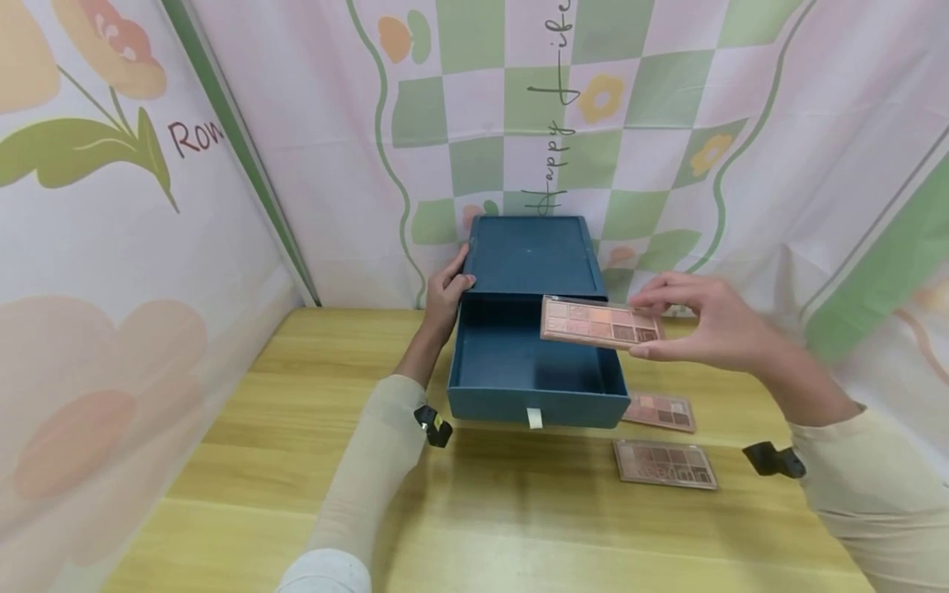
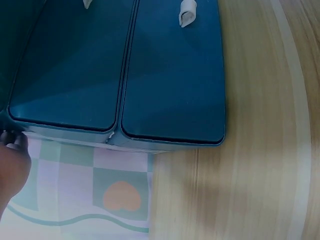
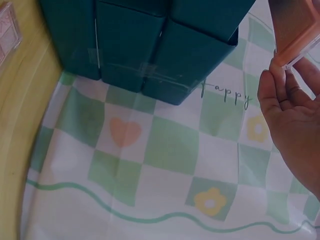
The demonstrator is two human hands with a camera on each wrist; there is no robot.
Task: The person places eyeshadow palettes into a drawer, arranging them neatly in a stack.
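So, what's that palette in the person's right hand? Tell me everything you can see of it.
The palette is a thin, flat oblong with two rows of coloured pans: pale pinks and peach, with dark browns near the held end. Its casing looks like pinkish plastic with a clear edge, seen in the right wrist view. The right hand pinches one end between thumb and fingers, holding it above the right side of the open blue drawer, pans facing the head camera.

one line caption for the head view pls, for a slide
Right hand holds a makeup palette at the open drawer while the left hand grips the blue cabinet.
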